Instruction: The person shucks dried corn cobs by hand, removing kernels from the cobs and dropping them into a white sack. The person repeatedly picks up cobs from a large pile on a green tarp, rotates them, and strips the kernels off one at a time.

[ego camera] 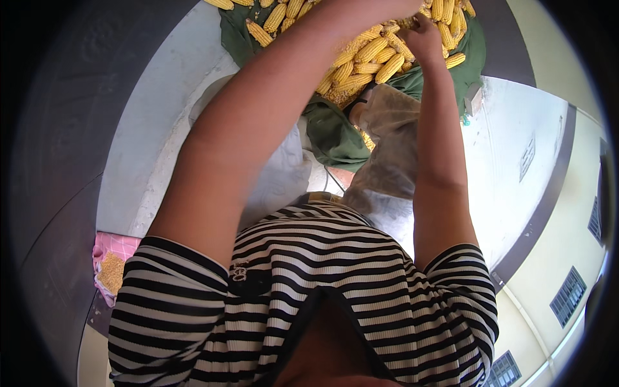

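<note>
A heap of yellow corn cobs (372, 48) lies before me, with loose kernels (341, 96) at its near edge. Beneath it spreads dark green cloth (333, 135). My right hand (425, 41) is over the heap, fingers bent down among the cobs; whether they grip one cannot be made out. My left forearm (290, 67) crosses in front of the heap towards the right hand, and the left hand itself is cut off by the top edge. A single cob (258, 33) rests at the heap's left side, and another cob (455, 60) lies just right of my right wrist.
My knees, in grey-brown trousers (387, 140), flank the near fold of cloth. A pale block (474, 99) stands at the cloth's right edge. Far left, kernels (112, 272) lie on a pink checked cloth (121, 242). A thin dark cable (327, 179) runs across the floor.
</note>
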The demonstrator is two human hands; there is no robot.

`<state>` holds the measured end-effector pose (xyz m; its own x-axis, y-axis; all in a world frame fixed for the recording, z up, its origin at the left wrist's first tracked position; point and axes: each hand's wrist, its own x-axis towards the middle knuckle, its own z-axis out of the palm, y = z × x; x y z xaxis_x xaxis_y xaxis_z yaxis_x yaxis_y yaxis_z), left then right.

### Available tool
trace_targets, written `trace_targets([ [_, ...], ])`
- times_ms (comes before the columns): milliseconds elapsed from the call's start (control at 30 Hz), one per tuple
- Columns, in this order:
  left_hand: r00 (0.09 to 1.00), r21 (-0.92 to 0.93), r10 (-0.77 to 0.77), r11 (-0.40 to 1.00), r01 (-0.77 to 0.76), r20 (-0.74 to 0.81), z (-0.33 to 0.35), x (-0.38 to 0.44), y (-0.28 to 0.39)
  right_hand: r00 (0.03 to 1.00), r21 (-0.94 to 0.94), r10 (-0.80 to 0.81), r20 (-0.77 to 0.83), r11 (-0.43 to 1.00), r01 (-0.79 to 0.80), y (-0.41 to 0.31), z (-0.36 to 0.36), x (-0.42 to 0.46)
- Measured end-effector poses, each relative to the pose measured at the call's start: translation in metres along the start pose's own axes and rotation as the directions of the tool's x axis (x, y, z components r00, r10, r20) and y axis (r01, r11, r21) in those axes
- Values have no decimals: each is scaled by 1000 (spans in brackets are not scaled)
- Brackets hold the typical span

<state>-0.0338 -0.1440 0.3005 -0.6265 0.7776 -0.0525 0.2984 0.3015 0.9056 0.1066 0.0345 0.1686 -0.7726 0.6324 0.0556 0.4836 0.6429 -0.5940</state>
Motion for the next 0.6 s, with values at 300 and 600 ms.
trace_targets([
  [300,999,-144,36,989,-30,38,11,17,-22,986,3,162,44,987,-163,-48,-32,-33],
  [600,998,-306,-61,951,48,-32,-9,17,-27,986,-48,118,118,992,-113,-88,-97,-6],
])
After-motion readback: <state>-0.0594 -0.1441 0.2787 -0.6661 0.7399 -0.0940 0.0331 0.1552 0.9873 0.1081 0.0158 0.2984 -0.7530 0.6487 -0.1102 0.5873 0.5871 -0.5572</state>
